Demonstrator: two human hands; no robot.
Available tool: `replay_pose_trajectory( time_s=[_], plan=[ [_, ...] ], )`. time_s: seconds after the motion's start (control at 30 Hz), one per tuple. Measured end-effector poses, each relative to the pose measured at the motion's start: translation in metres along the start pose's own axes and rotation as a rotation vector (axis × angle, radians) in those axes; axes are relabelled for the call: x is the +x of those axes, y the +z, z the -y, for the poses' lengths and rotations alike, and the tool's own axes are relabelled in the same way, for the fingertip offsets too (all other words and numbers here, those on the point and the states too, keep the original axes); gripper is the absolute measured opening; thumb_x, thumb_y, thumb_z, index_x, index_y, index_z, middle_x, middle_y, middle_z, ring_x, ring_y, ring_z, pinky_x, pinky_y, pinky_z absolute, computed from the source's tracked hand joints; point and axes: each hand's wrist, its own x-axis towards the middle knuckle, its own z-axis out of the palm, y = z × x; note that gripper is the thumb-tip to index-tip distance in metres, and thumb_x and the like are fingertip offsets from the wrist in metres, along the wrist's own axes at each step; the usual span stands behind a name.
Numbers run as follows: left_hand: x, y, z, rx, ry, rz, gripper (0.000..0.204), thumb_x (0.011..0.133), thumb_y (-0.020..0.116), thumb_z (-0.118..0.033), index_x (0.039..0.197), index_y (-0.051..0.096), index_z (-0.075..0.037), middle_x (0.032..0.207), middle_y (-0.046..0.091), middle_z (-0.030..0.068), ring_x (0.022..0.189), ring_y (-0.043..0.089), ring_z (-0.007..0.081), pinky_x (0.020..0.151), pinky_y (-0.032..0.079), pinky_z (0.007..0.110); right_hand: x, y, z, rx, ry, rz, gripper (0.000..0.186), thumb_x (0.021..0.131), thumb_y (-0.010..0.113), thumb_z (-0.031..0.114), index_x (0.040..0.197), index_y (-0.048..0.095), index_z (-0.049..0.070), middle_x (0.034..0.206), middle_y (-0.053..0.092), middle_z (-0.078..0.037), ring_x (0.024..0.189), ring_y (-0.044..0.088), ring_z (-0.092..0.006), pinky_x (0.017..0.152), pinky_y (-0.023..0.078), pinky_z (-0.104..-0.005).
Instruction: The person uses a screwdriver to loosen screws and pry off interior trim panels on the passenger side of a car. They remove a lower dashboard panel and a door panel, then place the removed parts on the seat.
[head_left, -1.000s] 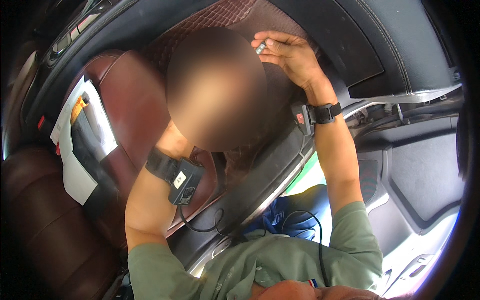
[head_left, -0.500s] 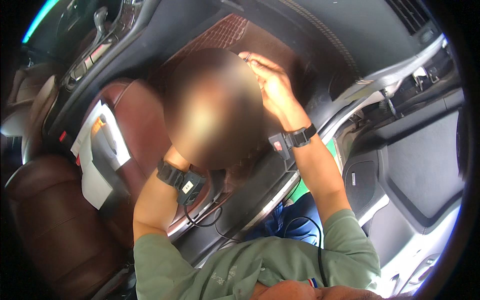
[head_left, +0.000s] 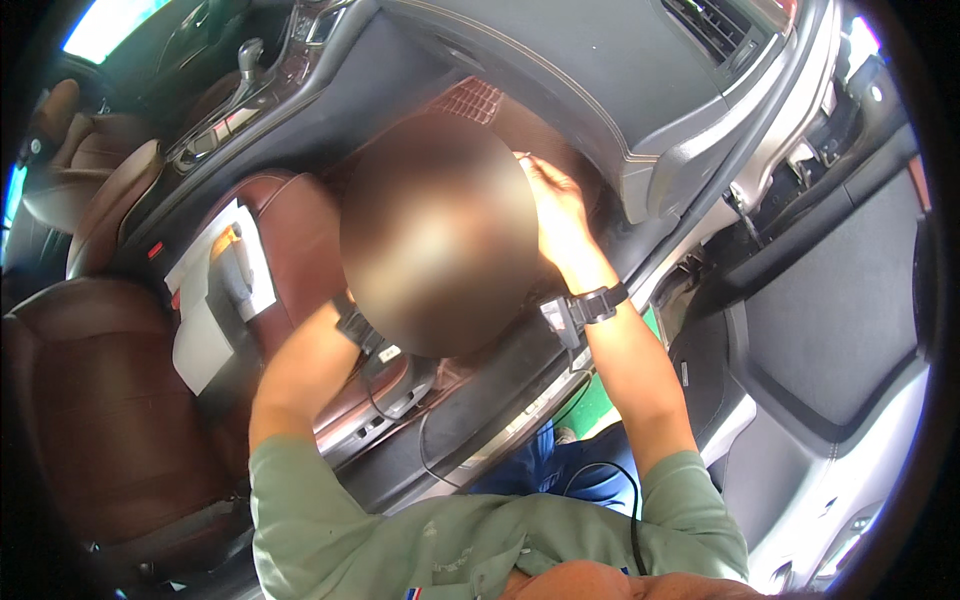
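My right hand (head_left: 563,210) reaches over the car's footwell, palm side partly hidden. Its fingers are bent together at the edge of a large blurred disc, and a small dark bit shows at the fingertips, too small to name. From the lower left comes my left forearm (head_left: 305,365), which runs under the same disc. My left hand and whatever it touches are hidden there. Both wrists wear black straps with small boxes: one box (head_left: 385,352) on the left, another box (head_left: 560,322) on the right.
On the dark red seat (head_left: 290,240) lie white papers (head_left: 205,345) with an orange and grey object (head_left: 230,262). The dashboard (head_left: 590,60) curves across the top. At the right stands the open door (head_left: 830,300). The sill (head_left: 480,400) crosses below the hands, near hanging cables (head_left: 425,445).
The whole view has shifted, so the seat, dashboard and footwell sit lower in it. My right hand shows lower and slightly further right, its fingers still bent together. The left hand stays hidden.
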Motion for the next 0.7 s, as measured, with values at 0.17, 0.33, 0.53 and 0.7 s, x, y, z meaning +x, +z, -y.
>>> replay_pose_trajectory(
  time_s=[0.17,0.33,0.53,0.7],
  plan=[
    [0.066,0.011,-0.036,0.198,-0.157,0.199,0.015,0.103,0.057,-0.012,0.113,0.061,-0.002,0.092,0.068,0.0047,0.072,0.062,0.0099,0.057,0.051,0.025,0.038,-0.043,-0.002,0.034,0.082,-0.248,0.027,0.106,0.061,0.025,0.12,0.064,0.001,0.11,0.072,-0.013,0.099,0.072,-0.023,0.086,0.06,-0.0365],
    [0.124,-0.035,-0.004,0.263,-0.188,0.114,0.01,0.1,0.063,-0.013,0.108,0.065,-0.008,0.09,0.068,0.0018,0.07,0.058,0.0082,0.055,0.048,0.024,0.091,-0.029,-0.031,0.125,0.083,-0.309,0.025,0.104,0.062,0.017,0.12,0.063,-0.003,0.114,0.07,-0.016,0.103,0.07,-0.0258,0.093,0.06,-0.038],
    [0.185,-0.053,0.046,-0.122,-0.145,0.111,0.026,0.105,0.061,-0.022,0.123,0.065,-0.003,0.099,0.072,0.0066,0.078,0.067,0.0122,0.065,0.055,0.027,0.178,-0.044,-0.053,-0.059,0.096,-0.325,0.029,0.105,0.061,0.019,0.122,0.063,-0.004,0.114,0.07,-0.015,0.103,0.07,-0.0257,0.094,0.059,-0.0377],
    [0.215,-0.079,0.047,0.307,0.095,-0.265,0.032,0.103,0.063,-0.038,0.11,0.07,-0.007,0.085,0.07,0.0017,0.065,0.062,0.0093,0.048,0.044,0.024,0.266,-0.007,-0.074,0.017,0.026,-0.119,0.017,0.104,0.062,0.02,0.094,0.067,0.007,0.086,0.069,-0.006,0.078,0.064,-0.0193,0.074,0.055,-0.0334]
  ],
)
